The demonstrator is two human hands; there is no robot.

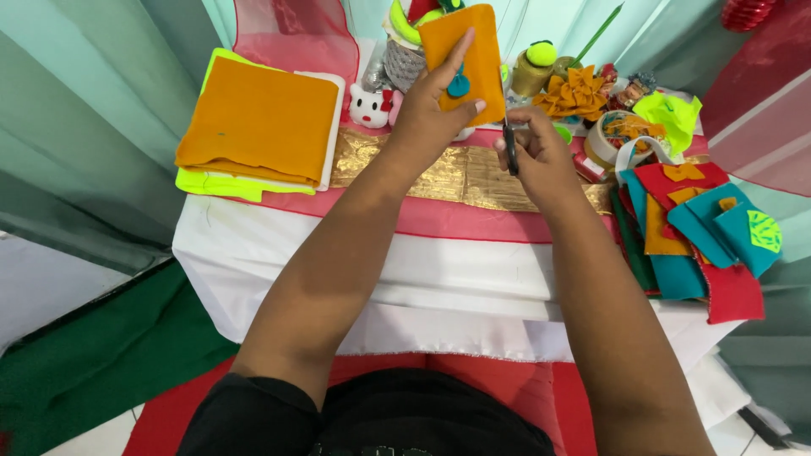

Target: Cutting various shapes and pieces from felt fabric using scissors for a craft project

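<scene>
Partly hidden: the dark-handled scissors show only a thin dark strip between the fingers of the right hand, which is curled tight around them; blades hard to make out where they meet the felt. Left hand, upper centre of frame, pinches an orange rectangular felt sheet by its lower edge, thumb over a small teal felt piece held against it. Sheet stands upright, its top cut off by the frame edge, blocking a wicker basket behind.

Materials: soft matte felt throughout. Upper left, a folded stack of orange felt over neon-yellow and white sheets. Right edge, an overlapping pile of teal, red and orange felt cut-outs, one with a yellow-green leaf shape. Upper right, an orange felt flower, a roll of tape; small clutter there too small to tell. A white cat figurine sits just left of the left wrist.

Surface: a table in white cloth, red sheer overlay, crinkled gold runner. Pale green drapes behind; green and red cloth on floor.
</scene>
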